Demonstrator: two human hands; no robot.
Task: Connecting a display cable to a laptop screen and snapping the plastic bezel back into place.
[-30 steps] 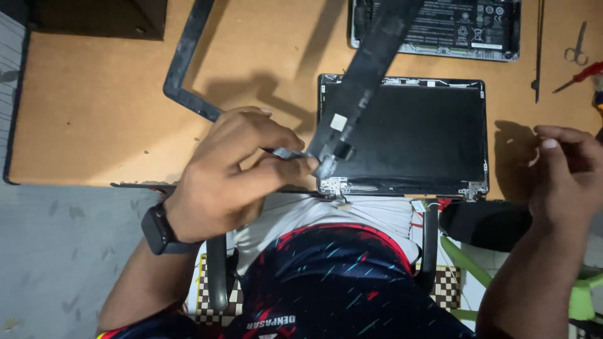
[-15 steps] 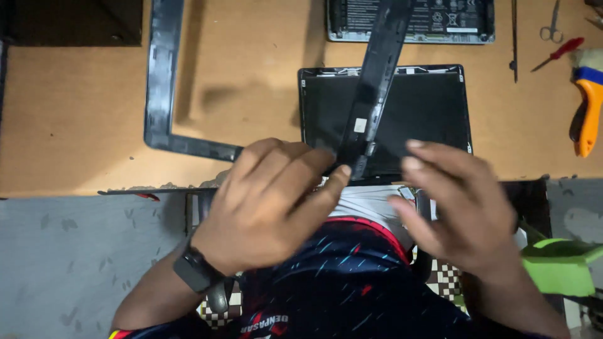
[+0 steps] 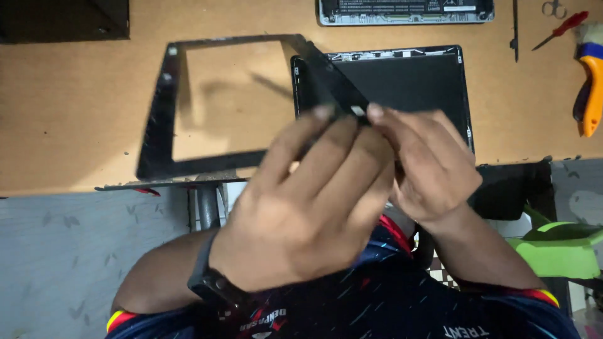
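A thin black rectangular bezel frame is held up above the wooden table, tilted, its left side hanging over the table. My left hand, with a dark watch on the wrist, grips the frame's right side. My right hand pinches the same side of the frame at its fingertips, beside a small white spot. Behind both hands a black laptop screen panel lies flat on the table.
A flat black laptop part lies at the table's far edge. A red-handled screwdriver, scissors and an orange-handled brush lie at the right. A dark box sits top left. A green object is at the lower right.
The frame has swung round from edge-on to nearly face-on, its opening now visible. My right hand has come up from below the table edge and taken hold of the frame beside my left.
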